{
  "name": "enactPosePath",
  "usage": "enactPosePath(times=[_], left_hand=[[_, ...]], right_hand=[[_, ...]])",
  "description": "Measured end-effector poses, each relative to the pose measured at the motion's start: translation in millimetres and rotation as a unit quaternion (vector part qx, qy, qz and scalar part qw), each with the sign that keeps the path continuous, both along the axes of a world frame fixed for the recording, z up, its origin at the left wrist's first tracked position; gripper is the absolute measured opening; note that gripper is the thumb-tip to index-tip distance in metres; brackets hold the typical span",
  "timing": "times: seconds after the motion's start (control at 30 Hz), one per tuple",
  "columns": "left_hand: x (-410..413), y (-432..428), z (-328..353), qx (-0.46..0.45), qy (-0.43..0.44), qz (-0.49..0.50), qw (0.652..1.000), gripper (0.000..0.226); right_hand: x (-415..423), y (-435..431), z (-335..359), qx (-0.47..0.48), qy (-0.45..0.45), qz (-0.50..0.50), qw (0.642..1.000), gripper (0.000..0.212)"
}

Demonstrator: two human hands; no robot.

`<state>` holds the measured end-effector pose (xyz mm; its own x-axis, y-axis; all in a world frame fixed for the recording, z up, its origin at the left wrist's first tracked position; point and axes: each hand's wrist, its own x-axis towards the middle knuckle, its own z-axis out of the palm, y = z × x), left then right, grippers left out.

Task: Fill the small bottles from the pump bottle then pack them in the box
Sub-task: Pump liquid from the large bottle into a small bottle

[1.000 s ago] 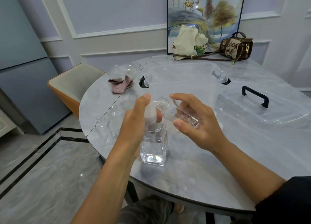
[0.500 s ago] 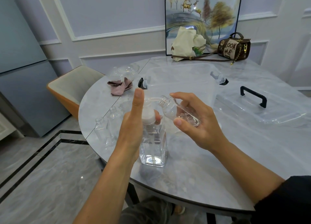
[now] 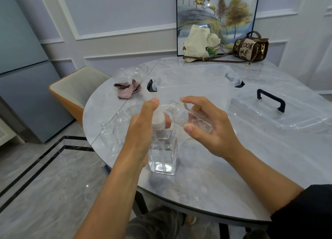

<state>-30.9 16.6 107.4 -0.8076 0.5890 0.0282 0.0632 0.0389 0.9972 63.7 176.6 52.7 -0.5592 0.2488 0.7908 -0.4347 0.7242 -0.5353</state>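
Note:
A clear square pump bottle (image 3: 164, 154), partly full of clear liquid, stands near the table's front edge. My left hand (image 3: 142, 131) wraps around its white pump collar, thumb pressing down on the pump head. My right hand (image 3: 206, 127) holds a small clear bottle (image 3: 186, 117) tilted on its side, its open threaded neck right at the pump spout. Two more small empty bottles (image 3: 115, 132) stand to the left of my left arm. Behind the hands sits the clear storage box (image 3: 195, 87) with black latches.
The box's clear lid (image 3: 280, 113) with a black handle lies on the right of the marble table (image 3: 233, 176). A pink cloth (image 3: 128, 90) and clear plastic wrapping lie at the back left. A cream tote and a brown handbag (image 3: 250, 46) sit at the far edge. A chair stands left.
My left thumb, raised half a second ago, has come back down onto the pump head. The right hand keeps the small bottle at the spout.

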Motion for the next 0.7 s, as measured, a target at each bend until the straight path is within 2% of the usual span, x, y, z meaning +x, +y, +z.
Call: enactPosePath(times=[0.1,0.27,0.6,0.7], left_hand=[[-1.2,1.1,1.5,-0.005,0.001,0.005,1.000,0.050],[-0.8,3.4,1.1,-0.015,0.012,0.010,1.000,0.050],[2.6,1.1,-3.3,0.004,0.010,0.015,1.000,0.075],[3.9,0.4,-3.6,0.009,0.015,0.019,1.000,0.075]], right_hand=[[-0.7,-1.5,-0.6,0.006,-0.009,-0.001,1.000,0.047],[-0.9,-0.5,-1.4,0.011,-0.013,-0.009,1.000,0.048],[0.8,0.9,1.5,-0.006,-0.001,-0.013,1.000,0.048],[1.0,0.7,2.1,-0.008,0.000,-0.010,1.000,0.048]])
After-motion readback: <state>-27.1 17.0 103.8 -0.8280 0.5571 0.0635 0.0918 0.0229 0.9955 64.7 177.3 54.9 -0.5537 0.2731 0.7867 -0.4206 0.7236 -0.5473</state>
